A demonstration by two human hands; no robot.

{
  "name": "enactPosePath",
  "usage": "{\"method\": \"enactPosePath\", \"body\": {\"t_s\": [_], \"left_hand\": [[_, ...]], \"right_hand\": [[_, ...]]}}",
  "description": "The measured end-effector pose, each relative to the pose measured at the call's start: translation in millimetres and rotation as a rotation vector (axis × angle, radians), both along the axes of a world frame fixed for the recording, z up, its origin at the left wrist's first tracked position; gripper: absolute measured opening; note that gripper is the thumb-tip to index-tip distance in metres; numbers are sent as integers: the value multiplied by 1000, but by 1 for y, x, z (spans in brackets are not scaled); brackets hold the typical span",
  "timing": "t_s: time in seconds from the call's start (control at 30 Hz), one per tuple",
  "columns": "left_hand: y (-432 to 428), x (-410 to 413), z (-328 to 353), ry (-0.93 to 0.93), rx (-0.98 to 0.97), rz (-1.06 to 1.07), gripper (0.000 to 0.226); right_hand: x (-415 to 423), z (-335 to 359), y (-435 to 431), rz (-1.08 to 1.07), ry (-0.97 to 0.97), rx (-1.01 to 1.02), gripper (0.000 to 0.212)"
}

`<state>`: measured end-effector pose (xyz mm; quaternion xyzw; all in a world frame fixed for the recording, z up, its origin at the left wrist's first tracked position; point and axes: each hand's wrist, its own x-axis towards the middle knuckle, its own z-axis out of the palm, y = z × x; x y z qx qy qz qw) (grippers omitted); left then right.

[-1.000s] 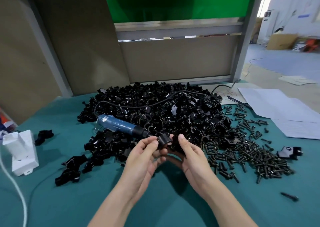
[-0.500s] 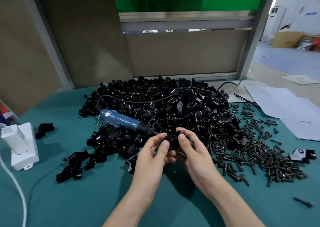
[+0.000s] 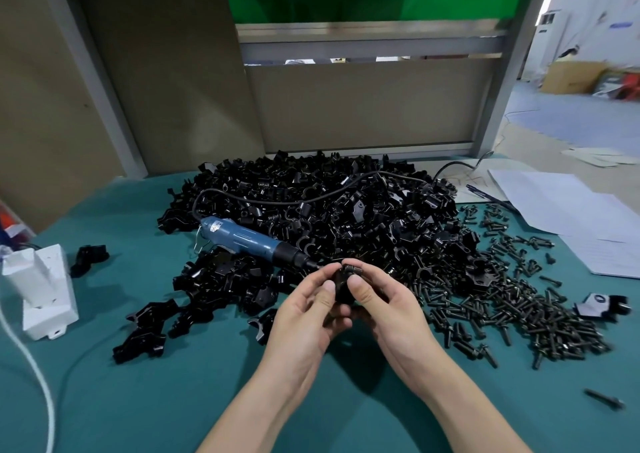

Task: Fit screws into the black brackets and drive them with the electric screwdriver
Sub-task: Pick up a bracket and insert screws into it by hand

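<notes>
Nothing written could be read. The electric screwdriver carried a small white label on its blue body near the cord end, but the print was too fine to make out. A stray bracket by the table's right edge bore a white sticker with a dark ring. The papers at the far right corner showed only faint lines.

Both hands were closed on one black bracket, held just above the green table near its middle, at the near rim of the heap of brackets. The left hand pinched it from the left and the right hand from the right, with both thumbs on its near face, almost touching. The screwdriver lay on the heap's left side with its tip pointing at the held bracket. The loose screws spread toward the right edge. A white box stood by the left edge.

A second before, the thumbs had been wider apart and the bracket had sat more between the fingertips; they had since drawn closer together over it. The screwdriver, the heap and the screws lay where they had been.
</notes>
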<state>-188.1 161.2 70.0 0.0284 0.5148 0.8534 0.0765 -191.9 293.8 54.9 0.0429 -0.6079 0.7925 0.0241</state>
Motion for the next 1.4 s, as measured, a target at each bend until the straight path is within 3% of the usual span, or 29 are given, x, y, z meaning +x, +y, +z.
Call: {"method": "enactPosePath", "body": {"t_s": [0.33, 0.63, 1.03, 1.3, 1.4], "left_hand": [[2, 4, -4, 265, -344, 56, 33], [0, 3, -7, 316, -426, 77, 44], [-1, 2, -3, 279, -354, 43, 35], [-2, 0, -10, 335, -485, 78, 39], [-1, 0, -14, 355, -581, 163, 43]], "right_hand": [[2, 5, 2, -4, 5, -61, 42], [1, 5, 5, 34, -37, -134, 39], [4, 5, 6, 20, -10, -77, 40], [6, 4, 6, 34, -4, -95, 38], [6, 11, 11, 8, -22, -209, 38]]}}
